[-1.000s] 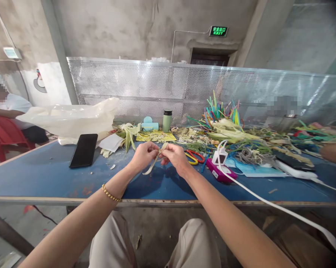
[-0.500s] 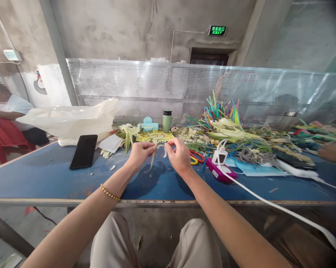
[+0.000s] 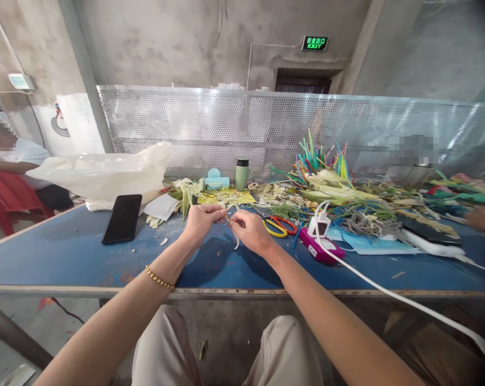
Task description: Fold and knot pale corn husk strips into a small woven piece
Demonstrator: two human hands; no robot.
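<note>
Over the blue tabletop (image 3: 77, 257), my left hand (image 3: 203, 219) is closed in a pinch on a thin pale strip, which looks like dried husk. My right hand (image 3: 250, 229) pinches the same pale husk strip (image 3: 236, 240) close beside the left fingertips, and a loose end hangs below it. The fingertips of both hands nearly touch and hide the middle of the strip. Just right of my right hand lie scissors (image 3: 280, 226) with red and yellow handles.
A black phone (image 3: 122, 219) and a cream plastic bag (image 3: 105, 174) are on the left. Behind my hands stands a green bottle (image 3: 241, 174). At right, a charger (image 3: 318, 226) sits on a magenta power block (image 3: 322, 249), its white cable crossing the table edge. Another person's hand (image 3: 484, 219) shows far right.
My right hand has moved left, closing the gap to my left hand. The strip's end now hangs below the right fingers. My left hand stays nearly in place.
</note>
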